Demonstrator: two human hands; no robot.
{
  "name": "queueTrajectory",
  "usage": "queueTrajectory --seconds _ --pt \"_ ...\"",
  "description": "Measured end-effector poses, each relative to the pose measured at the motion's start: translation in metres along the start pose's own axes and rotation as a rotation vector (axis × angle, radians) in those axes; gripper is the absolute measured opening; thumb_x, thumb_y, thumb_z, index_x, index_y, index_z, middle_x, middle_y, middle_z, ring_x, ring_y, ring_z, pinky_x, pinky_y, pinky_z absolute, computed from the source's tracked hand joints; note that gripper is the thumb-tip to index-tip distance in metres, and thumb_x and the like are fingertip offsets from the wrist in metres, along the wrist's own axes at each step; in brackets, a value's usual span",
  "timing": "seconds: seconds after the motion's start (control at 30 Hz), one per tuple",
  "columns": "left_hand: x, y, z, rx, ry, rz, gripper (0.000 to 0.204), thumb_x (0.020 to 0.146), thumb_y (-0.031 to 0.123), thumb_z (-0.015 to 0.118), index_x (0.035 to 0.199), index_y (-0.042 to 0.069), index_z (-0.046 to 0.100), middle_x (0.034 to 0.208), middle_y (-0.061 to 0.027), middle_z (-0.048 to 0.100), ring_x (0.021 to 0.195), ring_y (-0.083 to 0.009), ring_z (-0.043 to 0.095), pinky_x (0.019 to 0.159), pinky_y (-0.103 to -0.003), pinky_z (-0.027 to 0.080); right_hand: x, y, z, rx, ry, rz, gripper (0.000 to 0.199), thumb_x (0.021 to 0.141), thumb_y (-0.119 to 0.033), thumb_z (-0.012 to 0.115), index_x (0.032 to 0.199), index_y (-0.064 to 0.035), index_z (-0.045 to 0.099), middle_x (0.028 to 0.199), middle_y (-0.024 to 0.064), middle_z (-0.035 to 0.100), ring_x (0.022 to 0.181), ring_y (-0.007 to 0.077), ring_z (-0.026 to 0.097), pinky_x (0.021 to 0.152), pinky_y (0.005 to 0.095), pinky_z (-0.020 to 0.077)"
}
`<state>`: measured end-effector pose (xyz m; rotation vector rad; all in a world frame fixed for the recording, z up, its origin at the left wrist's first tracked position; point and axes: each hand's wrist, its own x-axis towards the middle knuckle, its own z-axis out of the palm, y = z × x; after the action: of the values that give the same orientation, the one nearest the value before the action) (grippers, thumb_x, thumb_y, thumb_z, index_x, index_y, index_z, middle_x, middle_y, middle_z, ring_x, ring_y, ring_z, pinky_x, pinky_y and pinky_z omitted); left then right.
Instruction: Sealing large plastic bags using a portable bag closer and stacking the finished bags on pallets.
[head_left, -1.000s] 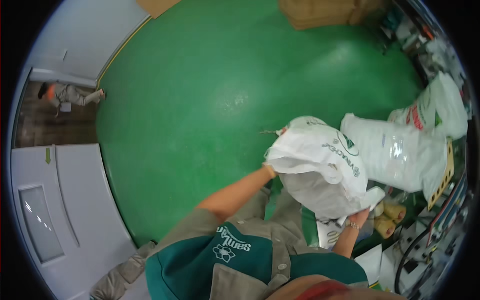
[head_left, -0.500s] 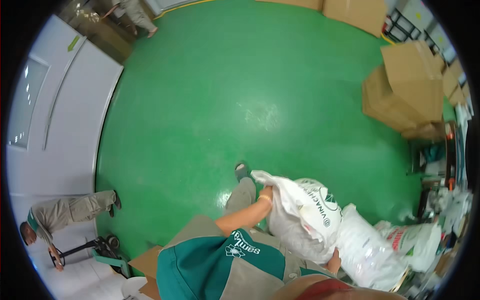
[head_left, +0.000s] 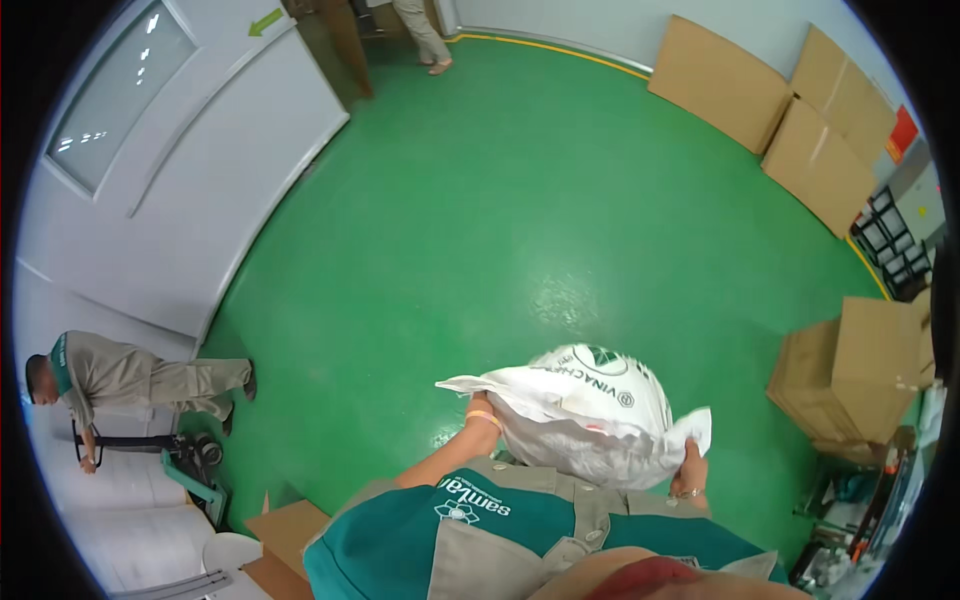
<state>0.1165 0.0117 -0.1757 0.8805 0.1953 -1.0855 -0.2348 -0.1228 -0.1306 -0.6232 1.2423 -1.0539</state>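
The left hand point(head_left: 481, 402) is closed on the edge of a white sack point(head_left: 600, 395), its fingertips lost under the fabric. The right hand point(head_left: 692, 462) pinches the sack's opposite corner, its thumb and fingers partly covered by the fold. The sack bulges in front of the person's waist; its underside is out of sight, so whether it touches the green floor point(head_left: 480, 220) cannot be told, and its contents are hidden. Nearby at lower left, a cardboard piece point(head_left: 290, 530) is partly covered by the person's shirt point(head_left: 400, 530). Farther left, a co-worker point(head_left: 140, 375) grips a pallet jack point(head_left: 195, 470). Up top, another person point(head_left: 425, 35) is cut off above the legs. At lower right, clutter beside an open carton point(head_left: 850, 370) blurs into the dark rim.
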Motion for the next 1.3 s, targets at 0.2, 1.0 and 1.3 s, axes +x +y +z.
queueTrajectory --seconds 0.2,1.0,1.3 --pt "-0.024 0.111 0.007 -0.142 0.11 0.378 0.03 0.087 0.021 0.032 0.107 0.004 0.049 0.11 -0.01 0.053 0.1 -0.023 0.051 0.086 -0.035 0.042 0.063 -0.03 0.153 -0.3 -0.444 -0.038 0.059 0.071 -0.03 0.063 0.105 0.0145 0.045 0.102 0.0187 0.053 0.091 0.0223 0.052 0.078 0.0324 0.0414" --pt "-0.068 0.002 -0.017 -0.627 0.395 0.671 0.046 0.084 0.042 0.034 0.115 0.01 0.045 0.121 -0.0063 0.046 0.111 -0.026 0.043 0.094 -0.045 0.033 0.105 -0.075 0.304 -0.524 -0.985 -0.01 0.05 0.076 -0.032 0.058 0.099 0.0114 0.051 0.093 0.0146 0.058 0.083 0.0192 0.054 0.069 0.0293 0.0424" --pt "-0.058 -0.037 -0.042 -0.349 0.43 0.714 0.046 0.082 0.04 0.037 0.116 0.009 0.045 0.119 -0.0072 0.047 0.109 -0.0274 0.044 0.091 -0.044 0.036 0.114 -0.092 0.319 -0.488 -1.134 -0.005 0.044 0.077 -0.026 0.059 0.099 0.012 0.051 0.094 0.0126 0.057 0.084 0.0182 0.054 0.075 0.0294 0.0415"
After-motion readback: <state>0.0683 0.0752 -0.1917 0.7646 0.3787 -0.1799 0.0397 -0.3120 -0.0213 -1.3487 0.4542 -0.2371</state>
